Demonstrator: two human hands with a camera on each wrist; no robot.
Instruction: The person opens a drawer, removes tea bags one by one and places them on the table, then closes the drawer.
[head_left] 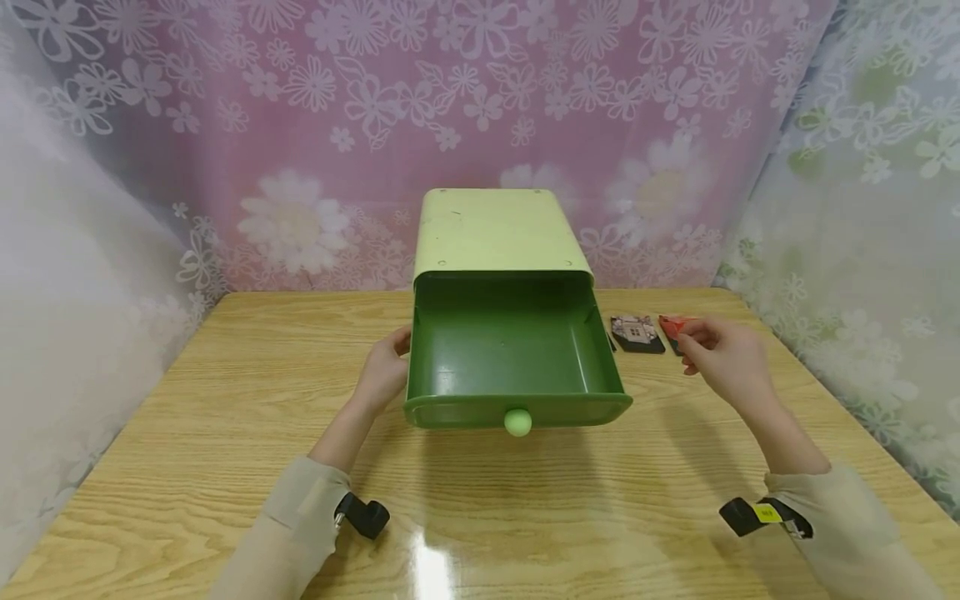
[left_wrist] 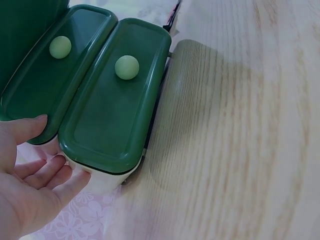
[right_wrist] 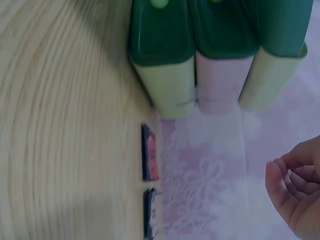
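Note:
A mini drawer unit (head_left: 498, 229) with a pale yellow top stands on the table, its green top drawer (head_left: 502, 350) pulled out and bare inside. Below, in the left wrist view, the middle drawer (left_wrist: 37, 85) and bottom drawer (left_wrist: 110, 110) are closed, each with a round pale knob. My left hand (head_left: 384, 371) rests against the unit's left side, its thumb at the middle drawer's front edge and its fingers along the side. To the right, my right hand (head_left: 723, 358) hovers with curled fingers, thumb and fingertips together and nothing visible between them.
Small square picture tiles lie in a row right of the unit: a house-picture tile (head_left: 637, 333) and a red one (head_left: 672, 327) partly behind my right hand. A further tile is mostly hidden by the drawer. Flowered curtains (head_left: 360, 150) enclose the wooden table (head_left: 225, 417).

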